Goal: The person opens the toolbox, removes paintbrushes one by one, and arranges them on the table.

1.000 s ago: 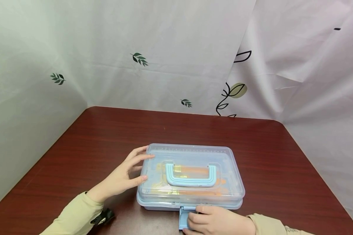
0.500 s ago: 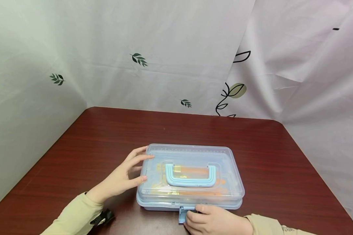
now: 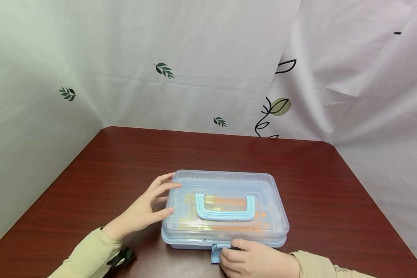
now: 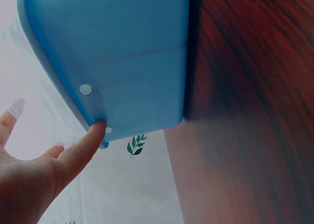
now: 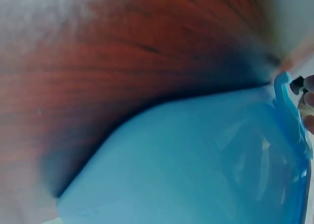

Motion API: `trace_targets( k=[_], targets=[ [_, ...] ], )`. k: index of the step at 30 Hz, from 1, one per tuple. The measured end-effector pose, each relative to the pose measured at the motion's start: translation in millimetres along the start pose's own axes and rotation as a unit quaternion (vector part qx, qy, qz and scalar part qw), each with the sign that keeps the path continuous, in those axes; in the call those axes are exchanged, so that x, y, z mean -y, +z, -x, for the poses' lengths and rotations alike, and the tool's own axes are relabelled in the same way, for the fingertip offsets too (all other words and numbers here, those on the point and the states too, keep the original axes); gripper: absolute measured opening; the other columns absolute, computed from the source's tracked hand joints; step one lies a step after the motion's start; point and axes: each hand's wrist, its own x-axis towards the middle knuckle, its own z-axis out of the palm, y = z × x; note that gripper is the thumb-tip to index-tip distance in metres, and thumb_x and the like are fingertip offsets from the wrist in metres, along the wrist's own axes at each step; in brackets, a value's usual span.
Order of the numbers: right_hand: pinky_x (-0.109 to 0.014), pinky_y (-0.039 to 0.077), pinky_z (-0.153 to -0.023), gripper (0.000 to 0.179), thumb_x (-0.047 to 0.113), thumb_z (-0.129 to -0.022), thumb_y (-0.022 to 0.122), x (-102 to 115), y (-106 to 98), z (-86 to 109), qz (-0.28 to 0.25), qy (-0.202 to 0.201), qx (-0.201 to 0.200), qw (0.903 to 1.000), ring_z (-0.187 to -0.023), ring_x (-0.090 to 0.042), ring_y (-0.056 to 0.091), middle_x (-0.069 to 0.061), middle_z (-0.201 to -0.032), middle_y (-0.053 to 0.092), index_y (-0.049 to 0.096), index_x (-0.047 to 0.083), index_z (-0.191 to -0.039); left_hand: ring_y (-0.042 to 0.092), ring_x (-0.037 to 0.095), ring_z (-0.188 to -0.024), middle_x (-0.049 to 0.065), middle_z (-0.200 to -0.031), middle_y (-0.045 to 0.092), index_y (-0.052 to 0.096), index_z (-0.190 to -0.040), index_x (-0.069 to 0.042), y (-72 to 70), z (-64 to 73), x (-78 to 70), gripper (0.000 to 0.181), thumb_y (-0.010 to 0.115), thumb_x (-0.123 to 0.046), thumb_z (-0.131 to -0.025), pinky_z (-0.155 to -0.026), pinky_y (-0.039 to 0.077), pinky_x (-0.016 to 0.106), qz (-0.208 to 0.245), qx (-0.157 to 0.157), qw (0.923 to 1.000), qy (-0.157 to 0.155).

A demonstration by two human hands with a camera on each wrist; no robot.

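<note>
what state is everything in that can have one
translucent rectangular plastic lid: closed on the blue plastic box
pale blue U-shaped plastic handle: folded flat on the lid
blue plastic latch: swung outward, unfastened
orange-handled yellow-ended brushes: lying inside
left grip: fingers spread, touching the box
right grip: fingers curled at the latch

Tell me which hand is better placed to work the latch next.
Probably the right hand: it is curled at the latch, at the front of the box. The left hand touches the box's left end, away from the latch.
</note>
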Motion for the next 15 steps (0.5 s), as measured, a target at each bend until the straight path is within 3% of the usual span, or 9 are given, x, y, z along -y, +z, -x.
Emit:
trace_targets(
  k=[8, 12, 15],
  targets=[
    [-0.022, 0.038, -0.078, 0.03, 0.016, -0.098, 0.033, -15.2, -12.2, 0.4, -0.051, 0.03, -0.036, 0.9976, -0.09, -0.005, 0.053, 0.011, -0.098, 0.062, 0.062, 0.023, -0.1, 0.039, 0.0, -0.124, 0.005, -0.147, 0.024, 0.048, -0.133, -0.018, 0.0, -0.5, -0.4, 0.051, 0.064, -0.009, -0.086, -0.093, 0.048, 0.038, 0.001, 0.002, 1.0, 0.001],
    [-0.026, 0.044, -0.078, 0.028, 0.013, -0.097, 0.038, -31.6, -21.1, 1.5, -0.066, 0.06, -0.095, 0.9914, -0.087, -0.009, 0.057, 0.005, -0.096, 0.065, 0.065, 0.018, -0.098, 0.038, 0.0, -0.124, 0.005, -0.148, 0.023, 0.047, -0.133, -0.02, 0.1, -0.2, -0.4, 0.051, 0.064, -0.01, -0.086, -0.093, 0.048, 0.038, 0.0, 0.002, 1.0, -0.002],
    [-0.029, 0.046, -0.074, 0.026, 0.013, -0.094, 0.042, -47.7, -27.3, 3.4, -0.073, 0.109, -0.159, 0.9786, -0.082, -0.012, 0.059, 0.001, -0.091, 0.065, 0.067, 0.014, -0.094, 0.038, 0.0, -0.124, 0.005, -0.148, 0.023, 0.047, -0.134, -0.021, 0.0, 0.3, -0.2, 0.051, 0.064, -0.01, -0.086, -0.093, 0.047, 0.038, 0.002, 0.003, 1.0, -0.003]
  ],
)
